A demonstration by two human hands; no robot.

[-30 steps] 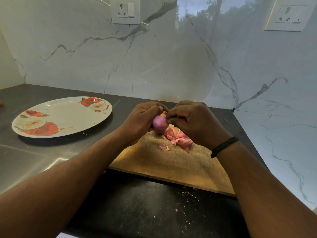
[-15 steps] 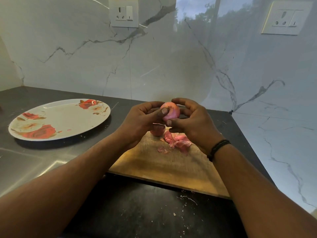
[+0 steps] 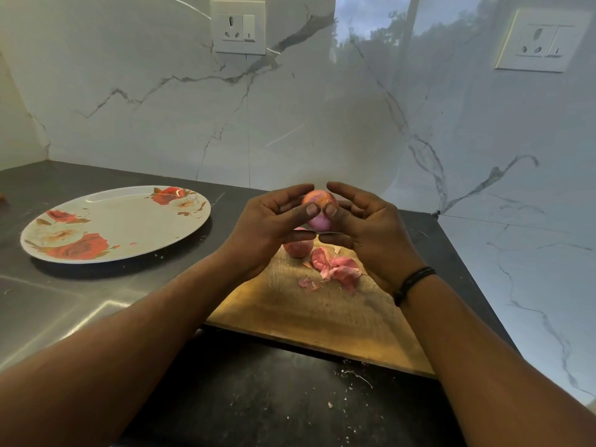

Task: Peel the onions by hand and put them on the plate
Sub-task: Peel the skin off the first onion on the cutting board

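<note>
Head view: left hand and right hand each pinch the onion mid-frame, thumbs on its skin. Peeling seems under way; next, strip the rest, then cross to the plate at left.

Wooden cutting board lies on a dark counter, its near edge angled. Crumbs and small flakes are scattered on the counter just in front of the board. White marble wall with grey veins behind. Two white wall sockets: one upper centre, one upper right. Glossy wall reflects trees and sky.
</note>
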